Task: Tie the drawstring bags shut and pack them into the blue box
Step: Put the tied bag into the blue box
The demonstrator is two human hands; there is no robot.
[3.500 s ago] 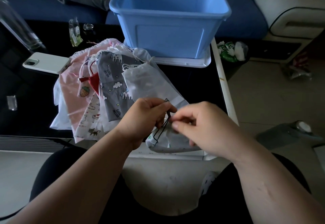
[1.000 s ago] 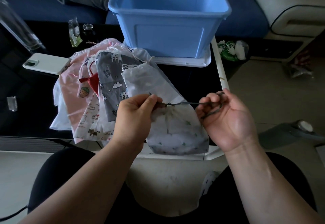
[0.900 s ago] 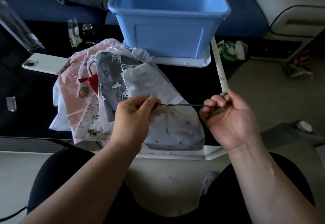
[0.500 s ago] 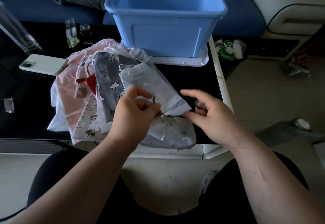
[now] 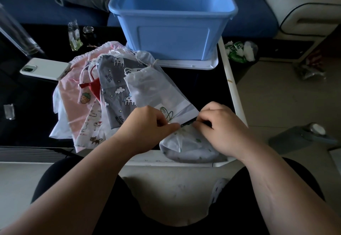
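Cord is being pinched at the gathered neck of a small white bag, which is lying at the near edge of the black table, partly over its white rim. The left hand is being held with fingertips closed narrowly on the cord from one side, and the right hand is being curled tight over the neck from the other; whether a knot is already formed is hidden under the fingers.

Trouble is being risked in a few ways, as a judgement. The cord is thin and dark against a dark top, so a loop could be missed and the knot left loose, and the neck could be reopening once the bag is lifted. The bag is also sitting close to the edge, so a strong pull toward the body could be dragging it off onto the floor. A corner of the neighbouring clear bag is lying just beside the fingers and could be caught in the tie.

Counting outward: one bag is being worked on. Beside it a fanned heap is waiting, with a clear bag, a grey patterned bag, a small red bag and pink bags showing; at least six seem to be lying there, though overlaps are keeping an exact count from being made. One blue box is standing behind, on one white lid, with no bags seen inside. One phone is lying at the left.
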